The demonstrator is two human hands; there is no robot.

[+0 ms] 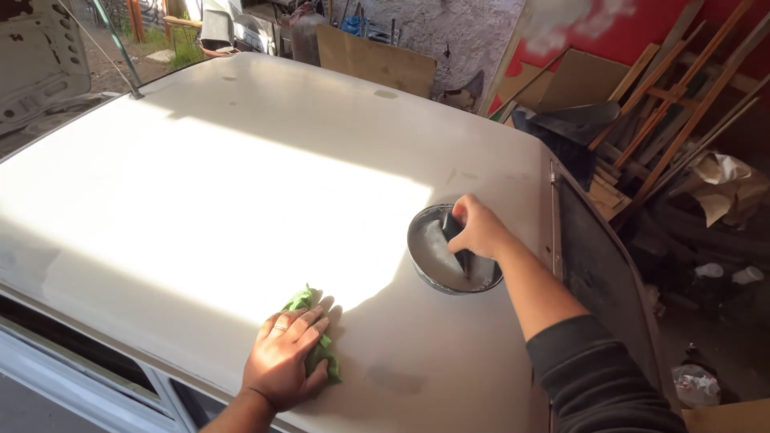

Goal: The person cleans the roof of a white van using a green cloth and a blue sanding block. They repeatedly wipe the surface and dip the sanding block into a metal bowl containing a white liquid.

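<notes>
Head camera looks down, close over hands.

left hand (282,359) on green cloth (321,353), right hand (479,227) in bowl (425,256)
</notes>
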